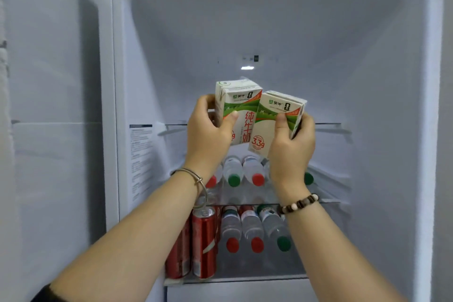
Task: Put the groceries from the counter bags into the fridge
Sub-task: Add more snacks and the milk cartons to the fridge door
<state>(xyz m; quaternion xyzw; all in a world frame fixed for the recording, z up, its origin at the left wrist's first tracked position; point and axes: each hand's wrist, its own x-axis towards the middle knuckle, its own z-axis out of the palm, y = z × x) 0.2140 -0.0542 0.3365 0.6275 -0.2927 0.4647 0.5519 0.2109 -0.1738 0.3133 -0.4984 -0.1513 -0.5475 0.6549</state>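
- Two milk cartons are raised inside the open fridge [269, 32], one in each hand, in front of the upper glass shelf [328, 126]. Neither rests on anything yet.
- The left hand [208, 135] grips the left carton [241, 103] with its thumb across the front face and its fingers curled round the far side. It holds the carton upright, probably so it can be stood straight down.
- The right hand [293, 152] grips the right carton [274, 117] the same way, thumb on the front and fingers wrapped round the right edge. This carton tilts slightly and overlaps the other's lower corner; whether they touch I cannot tell.
- Carrying a pair at once looks like a way to save trips. The upper shelf seems the likely target, since the shelves below already hold drinks.
- Water bottles [234, 171] with red and green caps lie on their sides on the middle shelf, caps outward. The lower bottles [250, 228] lie the same way beside upright red cans [204, 243].
- Both cartons carry green-and-white 蒙牛 branding. The left one reads 纯牛奶 vertically in red, and the right one shows "3.3g" in a red circle.
- The printed sticker [141, 154] on the fridge's left inner wall is too small to read.
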